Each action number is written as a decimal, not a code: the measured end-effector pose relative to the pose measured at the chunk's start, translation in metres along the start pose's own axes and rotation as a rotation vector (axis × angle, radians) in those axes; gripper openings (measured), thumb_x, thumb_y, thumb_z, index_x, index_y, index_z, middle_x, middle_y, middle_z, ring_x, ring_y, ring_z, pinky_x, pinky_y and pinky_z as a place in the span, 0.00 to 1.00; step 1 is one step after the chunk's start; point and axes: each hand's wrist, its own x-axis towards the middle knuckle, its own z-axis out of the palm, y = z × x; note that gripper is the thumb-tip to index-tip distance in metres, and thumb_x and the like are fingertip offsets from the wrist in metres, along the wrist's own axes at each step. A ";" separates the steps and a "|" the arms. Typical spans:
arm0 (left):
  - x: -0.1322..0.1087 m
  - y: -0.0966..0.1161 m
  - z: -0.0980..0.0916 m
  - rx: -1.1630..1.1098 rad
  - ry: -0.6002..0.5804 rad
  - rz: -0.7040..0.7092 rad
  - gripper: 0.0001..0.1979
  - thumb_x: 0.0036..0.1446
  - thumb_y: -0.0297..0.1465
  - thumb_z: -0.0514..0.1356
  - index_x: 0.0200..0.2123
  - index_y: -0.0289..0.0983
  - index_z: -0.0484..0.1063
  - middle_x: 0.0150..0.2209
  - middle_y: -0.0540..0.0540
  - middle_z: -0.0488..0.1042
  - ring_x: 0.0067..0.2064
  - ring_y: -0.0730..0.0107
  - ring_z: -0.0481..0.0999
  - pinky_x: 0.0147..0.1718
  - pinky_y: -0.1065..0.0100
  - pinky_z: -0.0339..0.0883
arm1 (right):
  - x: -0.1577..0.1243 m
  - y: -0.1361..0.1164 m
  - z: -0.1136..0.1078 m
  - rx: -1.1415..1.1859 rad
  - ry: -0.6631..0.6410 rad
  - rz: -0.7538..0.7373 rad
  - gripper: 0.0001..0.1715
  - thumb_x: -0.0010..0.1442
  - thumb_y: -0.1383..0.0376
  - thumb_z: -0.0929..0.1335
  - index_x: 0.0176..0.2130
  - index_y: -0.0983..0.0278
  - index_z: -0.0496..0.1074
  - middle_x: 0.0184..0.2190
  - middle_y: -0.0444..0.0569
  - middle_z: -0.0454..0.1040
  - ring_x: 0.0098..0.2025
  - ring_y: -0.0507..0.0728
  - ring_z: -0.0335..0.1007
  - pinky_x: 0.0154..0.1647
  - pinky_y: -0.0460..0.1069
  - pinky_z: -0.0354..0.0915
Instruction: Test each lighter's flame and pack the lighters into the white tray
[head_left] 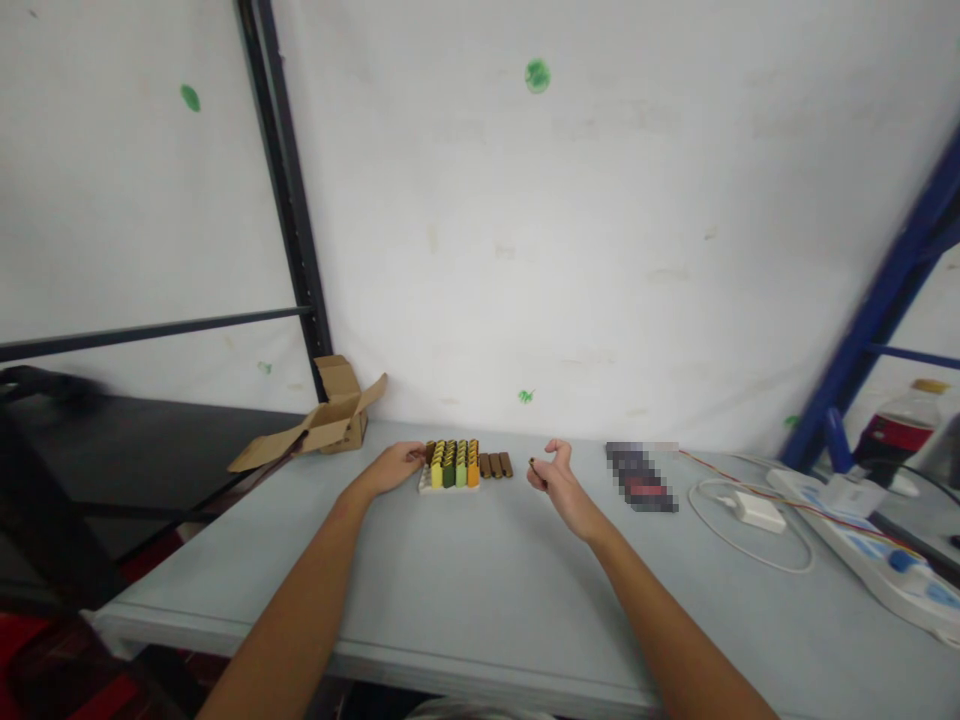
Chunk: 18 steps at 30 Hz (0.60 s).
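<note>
A white rack (450,489) stands on the table, holding rows of small upright tubes (449,472) in yellow, dark green, light green and orange, with gold-and-black tops. Brown tubes fill part of its back left corner. My left hand (391,467) is at the rack's left side, its fingers curled against that corner; what they grip is partly hidden. Three brown tubes (495,466) lie side by side just right of the rack. Farther right, my right hand (559,485) is raised over the table, pinching a small brown tube (533,465) whose end points up and left.
An opened cardboard box (341,420) sits at the back left. Toward the right lie a blurred-out dark flat object (643,478), a white charger (759,511) with a looped cable, and a power strip (862,560). A drink bottle (900,425) stands beyond. A white wall (555,250) rises behind the table.
</note>
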 end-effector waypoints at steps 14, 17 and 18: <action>0.001 -0.002 0.001 -0.022 0.016 -0.025 0.20 0.50 0.43 0.57 0.38 0.35 0.79 0.40 0.43 0.82 0.44 0.52 0.79 0.46 0.59 0.70 | -0.010 -0.015 0.008 -0.195 0.065 -0.025 0.15 0.64 0.57 0.59 0.44 0.58 0.44 0.25 0.35 0.55 0.28 0.53 0.52 0.36 0.49 0.53; 0.000 -0.001 0.001 -0.033 0.031 -0.028 0.20 0.49 0.43 0.58 0.38 0.36 0.79 0.40 0.43 0.82 0.44 0.51 0.79 0.46 0.58 0.70 | -0.011 -0.016 0.009 -0.202 0.070 -0.035 0.16 0.65 0.57 0.59 0.45 0.58 0.44 0.25 0.35 0.56 0.28 0.52 0.52 0.36 0.49 0.54; 0.000 0.000 0.001 -0.035 0.040 -0.031 0.20 0.49 0.43 0.58 0.38 0.36 0.79 0.40 0.43 0.82 0.44 0.51 0.79 0.46 0.58 0.70 | -0.011 -0.016 0.009 -0.202 0.063 -0.036 0.17 0.65 0.56 0.59 0.45 0.58 0.44 0.25 0.35 0.56 0.28 0.52 0.52 0.36 0.49 0.54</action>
